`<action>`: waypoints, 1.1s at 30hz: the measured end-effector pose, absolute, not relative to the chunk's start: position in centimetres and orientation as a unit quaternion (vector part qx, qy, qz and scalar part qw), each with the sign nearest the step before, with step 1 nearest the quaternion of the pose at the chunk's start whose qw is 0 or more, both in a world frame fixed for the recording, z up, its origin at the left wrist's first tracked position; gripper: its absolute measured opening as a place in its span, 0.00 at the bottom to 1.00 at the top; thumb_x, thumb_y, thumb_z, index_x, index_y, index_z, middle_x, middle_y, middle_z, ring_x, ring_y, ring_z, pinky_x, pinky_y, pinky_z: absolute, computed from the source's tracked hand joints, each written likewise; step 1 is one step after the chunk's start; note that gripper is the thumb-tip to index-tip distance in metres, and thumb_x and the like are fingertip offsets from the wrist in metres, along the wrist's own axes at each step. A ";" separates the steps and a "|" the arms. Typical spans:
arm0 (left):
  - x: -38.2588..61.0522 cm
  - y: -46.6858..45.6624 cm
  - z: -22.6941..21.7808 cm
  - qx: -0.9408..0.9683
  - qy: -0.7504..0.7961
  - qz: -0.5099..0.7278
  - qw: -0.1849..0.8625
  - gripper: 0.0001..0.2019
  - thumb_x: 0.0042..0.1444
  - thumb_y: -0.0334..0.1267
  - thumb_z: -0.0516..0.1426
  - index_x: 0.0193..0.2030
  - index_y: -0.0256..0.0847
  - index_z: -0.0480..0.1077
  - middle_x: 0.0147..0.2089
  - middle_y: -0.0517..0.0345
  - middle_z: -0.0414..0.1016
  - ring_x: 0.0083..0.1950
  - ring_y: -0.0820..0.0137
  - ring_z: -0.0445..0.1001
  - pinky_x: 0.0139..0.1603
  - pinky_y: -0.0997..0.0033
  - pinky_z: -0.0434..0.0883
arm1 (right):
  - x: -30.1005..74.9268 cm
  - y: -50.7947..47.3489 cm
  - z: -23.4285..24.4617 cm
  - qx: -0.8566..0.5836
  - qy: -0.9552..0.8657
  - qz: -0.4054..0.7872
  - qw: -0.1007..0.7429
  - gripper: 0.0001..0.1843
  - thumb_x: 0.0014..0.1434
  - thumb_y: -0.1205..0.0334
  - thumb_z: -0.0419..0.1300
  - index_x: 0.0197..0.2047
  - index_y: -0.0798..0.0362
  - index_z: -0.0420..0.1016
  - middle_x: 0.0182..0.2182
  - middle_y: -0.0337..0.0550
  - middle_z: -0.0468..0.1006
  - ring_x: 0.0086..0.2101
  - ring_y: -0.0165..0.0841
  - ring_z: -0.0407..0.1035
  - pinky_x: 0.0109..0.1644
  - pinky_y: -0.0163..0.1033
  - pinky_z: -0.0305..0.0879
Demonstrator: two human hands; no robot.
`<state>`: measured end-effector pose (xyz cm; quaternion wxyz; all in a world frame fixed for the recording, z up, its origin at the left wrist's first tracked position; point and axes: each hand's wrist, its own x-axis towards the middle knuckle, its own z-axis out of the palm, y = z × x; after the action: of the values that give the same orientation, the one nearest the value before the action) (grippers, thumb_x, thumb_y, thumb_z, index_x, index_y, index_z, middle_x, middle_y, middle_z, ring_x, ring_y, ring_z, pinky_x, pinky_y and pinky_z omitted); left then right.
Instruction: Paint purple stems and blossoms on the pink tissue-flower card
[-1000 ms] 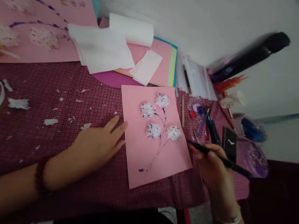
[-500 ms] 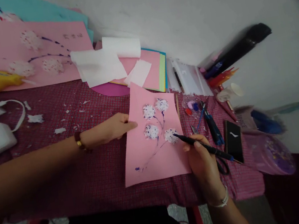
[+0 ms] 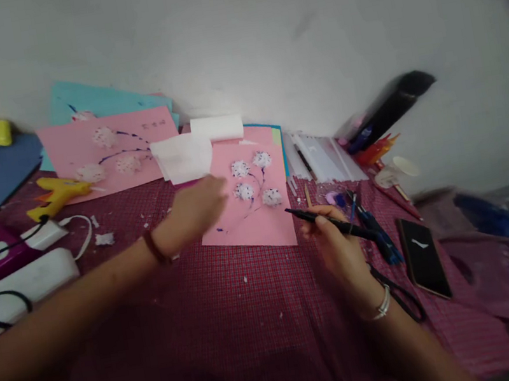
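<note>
A sheet of pink paper [image 3: 261, 231] lies on the cloth-covered table, bearing white speckled puff flowers [image 3: 244, 192] on dark drawn stems. Over its left edge is my left hand [image 3: 203, 205], smeared by motion; I cannot make out whether its fingers grip the sheet. My right hand [image 3: 338, 245] is closed around a dark marker pen [image 3: 316, 215], its tip pointing left, just beyond the lower right edge of the sheet. Scissors [image 3: 398, 290] lie beside my right wrist, their blades partly hidden by the hand.
A second pink flower picture [image 3: 96, 138] leans at the back left, near a yellow glue gun [image 3: 59, 192]. A white power strip [image 3: 20, 295] lies left. Tissue paper [image 3: 188, 156] sits behind the sheet. Right are pliers [image 3: 380, 235] and a phone [image 3: 424, 257]. A wall rises behind.
The pink sheet has slid away from me toward the tissue paper. My left hand has moved with it and now blurs. The marker's tip has left the lower right flower.
</note>
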<state>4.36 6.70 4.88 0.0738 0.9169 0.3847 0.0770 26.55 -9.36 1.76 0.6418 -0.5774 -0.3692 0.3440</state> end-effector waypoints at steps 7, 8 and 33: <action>6.9 -1.6 0.9 0.994 0.103 -0.033 0.008 0.12 0.59 0.25 0.49 0.46 0.30 0.70 0.39 0.44 0.74 0.31 0.67 0.74 0.27 0.70 0.68 | 25.1 -8.0 -0.7 -0.625 -0.326 0.363 0.609 0.08 0.58 0.53 0.59 0.32 0.48 0.67 0.18 0.31 0.68 0.19 0.30 0.62 0.24 0.36 0.58; 7.2 -1.9 0.7 0.995 0.090 -0.040 -0.013 0.13 0.58 0.23 0.49 0.46 0.29 0.71 0.40 0.42 0.74 0.30 0.66 0.74 0.25 0.70 0.67 | 25.0 -7.7 -1.0 -0.633 -0.327 0.356 0.605 0.08 0.58 0.54 0.59 0.33 0.48 0.68 0.19 0.32 0.69 0.20 0.30 0.63 0.24 0.36 0.59; 7.4 -2.4 0.0 0.998 -0.011 0.045 -0.039 0.21 0.55 0.24 0.47 0.53 0.19 0.69 0.50 0.21 0.73 0.21 0.71 0.69 0.19 0.70 0.62 | 24.5 -7.6 -1.5 -0.723 -0.477 0.213 0.452 0.06 0.57 0.69 0.57 0.37 0.48 0.69 0.28 0.33 0.71 0.26 0.26 0.65 0.29 0.32 0.63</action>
<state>7.41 -2.36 -0.03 -0.0391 0.9982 -0.0111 0.0446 24.52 -7.59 -1.47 0.4524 -0.7228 -0.4772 0.2126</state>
